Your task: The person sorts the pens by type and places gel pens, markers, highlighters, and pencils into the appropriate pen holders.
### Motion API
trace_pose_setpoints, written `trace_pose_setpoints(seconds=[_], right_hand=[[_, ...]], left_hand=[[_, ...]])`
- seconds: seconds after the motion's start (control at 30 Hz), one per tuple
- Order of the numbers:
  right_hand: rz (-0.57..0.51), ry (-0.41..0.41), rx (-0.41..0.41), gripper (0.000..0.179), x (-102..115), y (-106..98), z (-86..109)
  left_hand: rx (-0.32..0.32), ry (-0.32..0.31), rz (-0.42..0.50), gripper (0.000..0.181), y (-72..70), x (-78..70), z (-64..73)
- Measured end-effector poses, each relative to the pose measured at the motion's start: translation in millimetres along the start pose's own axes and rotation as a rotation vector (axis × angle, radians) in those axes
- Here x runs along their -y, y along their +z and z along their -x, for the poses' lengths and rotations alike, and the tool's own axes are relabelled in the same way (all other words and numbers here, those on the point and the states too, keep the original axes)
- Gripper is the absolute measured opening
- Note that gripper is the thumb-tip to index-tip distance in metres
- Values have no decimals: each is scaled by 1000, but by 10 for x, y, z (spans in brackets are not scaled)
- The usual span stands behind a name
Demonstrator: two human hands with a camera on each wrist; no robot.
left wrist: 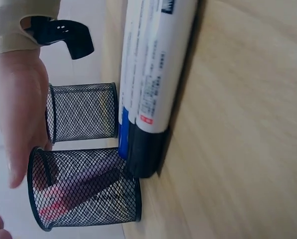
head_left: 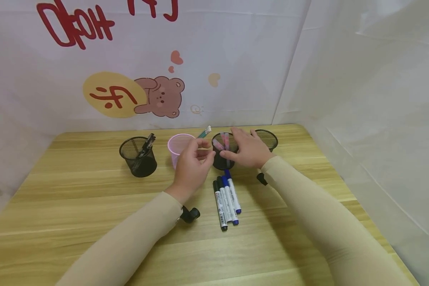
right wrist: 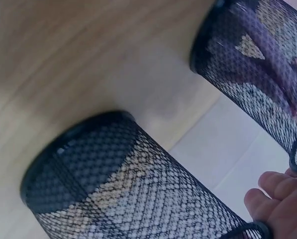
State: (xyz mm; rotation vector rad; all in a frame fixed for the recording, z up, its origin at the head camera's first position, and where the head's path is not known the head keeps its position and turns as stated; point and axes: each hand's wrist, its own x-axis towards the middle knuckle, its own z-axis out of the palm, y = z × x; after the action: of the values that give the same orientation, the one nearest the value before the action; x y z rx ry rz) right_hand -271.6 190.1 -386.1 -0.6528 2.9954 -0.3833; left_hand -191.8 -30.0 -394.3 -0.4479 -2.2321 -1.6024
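Note:
My left hand (head_left: 194,167), fingers loosely bent and nothing visible in them, hovers in front of the pink mesh pen cup (head_left: 173,153). Just right of its fingertips stands a black mesh pen cup (head_left: 221,162) with pink-tinted pens (head_left: 227,143) in it. Over this cup's right rim reaches my right hand (head_left: 250,149), thumb and fingers spread and palm down. In the right wrist view its fingers (right wrist: 282,199) are near the rims of that cup and another black mesh cup (right wrist: 138,194). Whiteboard markers (head_left: 226,198) with black and blue caps lie side by side in front.
A black mesh cup (head_left: 143,167) with black pens (head_left: 147,146) stands at the left. Teal pencils (head_left: 204,132) lean out of the pink cup. The far-right black cup (head_left: 268,139) is partly behind my right hand. White curtains (head_left: 371,119) border the wooden table (head_left: 93,214).

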Motion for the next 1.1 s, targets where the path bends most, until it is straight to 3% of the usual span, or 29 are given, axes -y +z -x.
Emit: trace_pose_setpoints(seconds=[0.1,0.33,0.5,0.7,0.93,1.1], right_hand=[[-86,-4,9,108,-26,-60,10],[-319,65,34,98,-90,-220,33],[-449,118,1,89,-140,-369,69],[-344,113,-4,91,-345,-519,90],[-90,95,47,105,-693,-613,183],[11,95,89,116,-850,-566,240]], left_hand=[[87,-37,-48,32,-70,-15,37],[368,-223,-263,44,-145,-37,89],[519,-262,-451,50,-135,-27,100],[622,-303,-554,55,-137,-16,125],[680,-305,-581,59,-142,-21,146],[713,-285,-631,64,-145,-26,165]])
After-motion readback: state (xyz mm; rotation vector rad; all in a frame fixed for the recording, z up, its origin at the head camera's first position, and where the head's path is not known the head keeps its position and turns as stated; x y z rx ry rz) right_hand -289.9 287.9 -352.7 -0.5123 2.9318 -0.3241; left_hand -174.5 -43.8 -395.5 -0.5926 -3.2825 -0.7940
